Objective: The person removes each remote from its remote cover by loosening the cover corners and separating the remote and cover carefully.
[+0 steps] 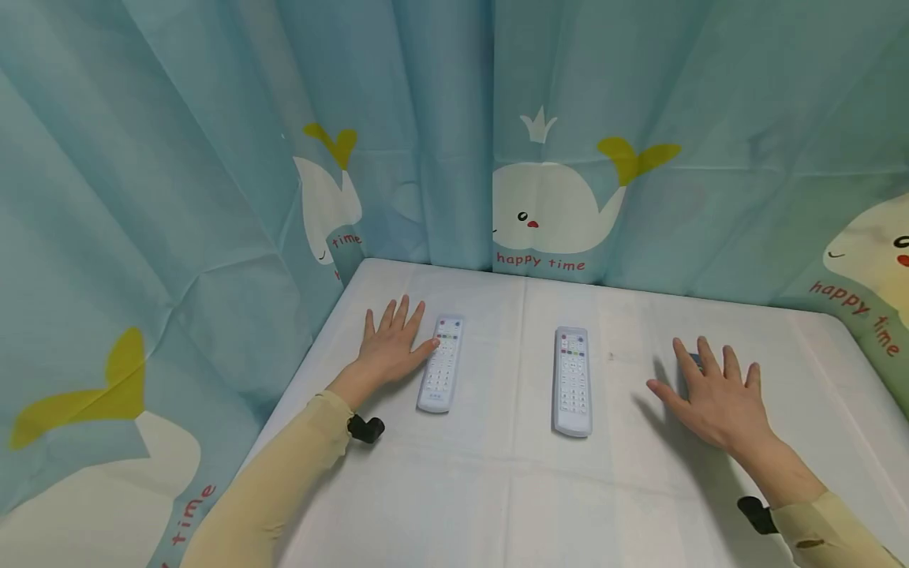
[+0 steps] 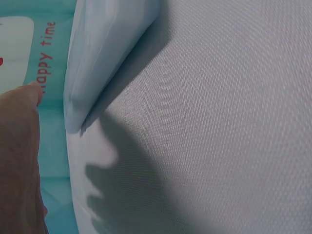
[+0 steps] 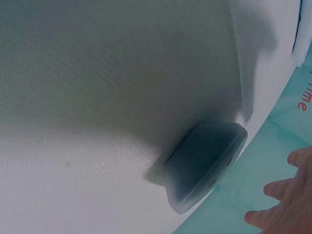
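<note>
My left hand (image 1: 387, 351) is stretched out with its fingers spread, and its thumb tip overlaps the side of a white remote control (image 1: 441, 363) in the head view. The end of that remote (image 2: 105, 53) shows large and pale in the left wrist view, on the cloth beside the thumb. My right hand (image 1: 726, 402) hovers with spread fingers, its shadow falling to the left. Beneath its fingers a small dark blue thing (image 1: 696, 360) is mostly hidden. In the right wrist view this is a dark, round-cornered block (image 3: 204, 165) lying on the cloth.
Another white remote control (image 1: 572, 383) lies upright-facing between the hands, buttons up. A white cloth (image 1: 497, 505) covers the table. Blue curtains (image 1: 440, 134) with whale prints hang along the table's back and left edges. Black wrist mounts (image 1: 365, 429) sit on both sleeves.
</note>
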